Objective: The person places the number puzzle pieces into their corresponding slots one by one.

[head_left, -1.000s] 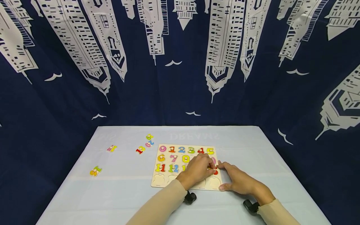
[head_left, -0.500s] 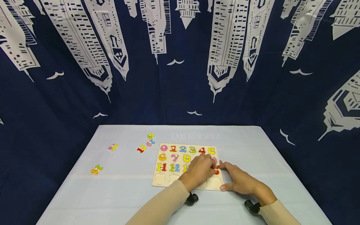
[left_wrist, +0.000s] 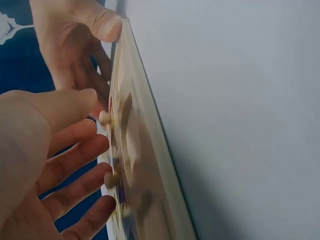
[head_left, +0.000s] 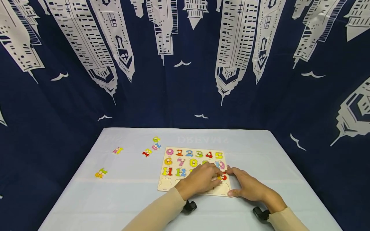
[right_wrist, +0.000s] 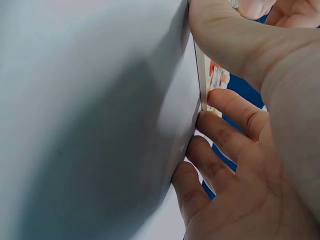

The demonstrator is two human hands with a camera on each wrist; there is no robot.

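Note:
A wooden number puzzle board (head_left: 165, 184) lies on the table, its upper rows filled with coloured, knobbed number pieces. My left hand (head_left: 199, 179) hovers over its right part, fingers loosely bent and apart, hiding several pieces. Just past its fingertips, the number 15 piece (head_left: 222, 176) sits at the right end of the third row. In the left wrist view a wooden knob (left_wrist: 105, 118) stands beside the thumb and fingertips, unpinched. My right hand (head_left: 250, 186) touches the board's right edge, thumb at the near corner and index finger farther up; its other fingertips rest on the table.
Left of the board lie a red-and-yellow piece (head_left: 146, 152), a pink-and-blue piece (head_left: 156, 146) and a yellow-green piece (head_left: 156, 139). Farther left are a pink-and-yellow piece (head_left: 118, 150) and a green-and-orange piece (head_left: 101, 173). A dark blue patterned cloth (head_left: 188, 96) hangs behind the white table (head_left: 115, 202).
My left hand has let go of the 15 piece and drawn back slightly left, uncovering it and more of the 10 piece. The right hand stays at the board's edge.

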